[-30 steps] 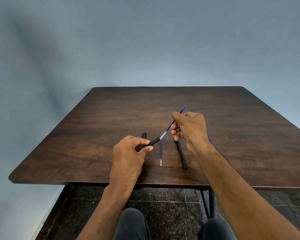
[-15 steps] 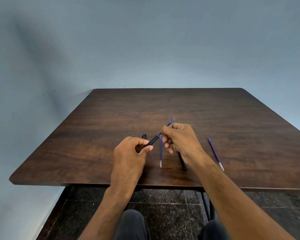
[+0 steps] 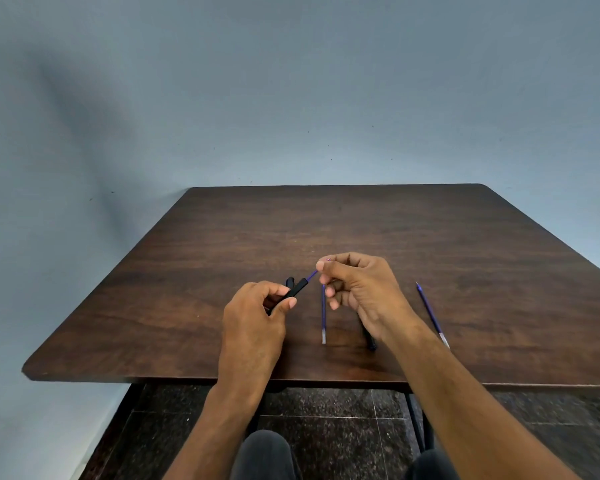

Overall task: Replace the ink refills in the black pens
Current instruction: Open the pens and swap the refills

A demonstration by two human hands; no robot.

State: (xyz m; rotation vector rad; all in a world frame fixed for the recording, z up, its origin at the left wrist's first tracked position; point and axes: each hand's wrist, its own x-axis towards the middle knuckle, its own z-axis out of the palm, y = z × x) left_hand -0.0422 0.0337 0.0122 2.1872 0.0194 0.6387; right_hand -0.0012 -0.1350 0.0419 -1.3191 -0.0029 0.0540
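Observation:
My left hand (image 3: 257,313) grips a black pen barrel (image 3: 296,290) just above the table, its open end pointing up and right. A blue ink refill (image 3: 311,275) sticks out of that end, and my right hand (image 3: 357,289) pinches its far tip. Most of the refill sits inside the barrel. Behind the left thumb the tip of another black pen (image 3: 289,281) shows. A second blue refill (image 3: 323,315) lies on the table between my hands. A third refill (image 3: 432,313) lies to the right of my right wrist. Under that wrist, the end of a black pen (image 3: 369,341) pokes out.
The dark wooden table (image 3: 361,226) stands against a pale blue wall, its near edge just past my forearms. Below it are a dark speckled tile floor, the table's metal legs (image 3: 414,420) and my knees.
My right hand has moved left and down toward my left hand, sliding the blue refill deeper into the black barrel. The left hand has stayed in place.

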